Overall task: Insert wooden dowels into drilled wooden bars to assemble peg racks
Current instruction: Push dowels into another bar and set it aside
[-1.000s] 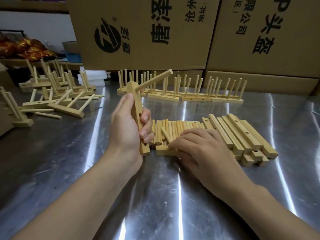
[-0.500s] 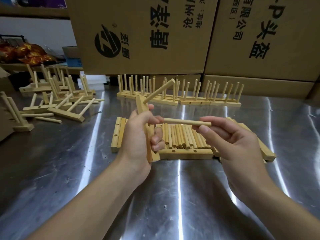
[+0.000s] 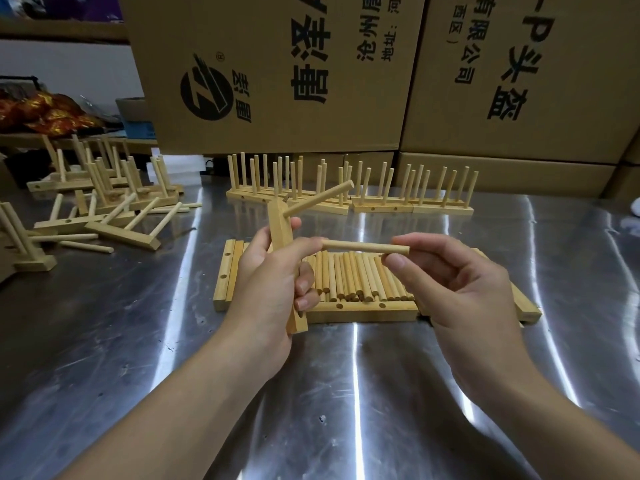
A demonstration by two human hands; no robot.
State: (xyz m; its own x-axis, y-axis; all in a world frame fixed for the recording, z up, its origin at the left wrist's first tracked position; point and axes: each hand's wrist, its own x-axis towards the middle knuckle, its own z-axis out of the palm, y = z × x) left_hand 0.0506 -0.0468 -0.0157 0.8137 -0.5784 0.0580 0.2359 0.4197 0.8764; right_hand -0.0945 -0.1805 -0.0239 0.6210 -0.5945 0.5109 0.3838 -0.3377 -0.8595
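We find open passage over the near side of the shiny steel tabletop (image 3: pixel 114 358). Mid-table, a flat stack of pale drilled wooden bars and loose dowels (image 3: pixel 356 275) blocks us. Above it, the pale wooden bar (image 3: pixel 281 220) in our left hand (image 3: pixel 273 289) and the short dowel (image 3: pixel 363 247) in our right hand (image 3: pixel 464 289) span the gap. At the back, upright pale peg racks (image 3: pixel 381 206) and brown cardboard boxes (image 3: pixel 346 98) form a wall; tumbled racks (image 3: pixel 121 235) crowd the left.

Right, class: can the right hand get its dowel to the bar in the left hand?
Probably yes: the right hand pinches the dowel, whose free end lies close to the bar in the left hand, with nothing between.
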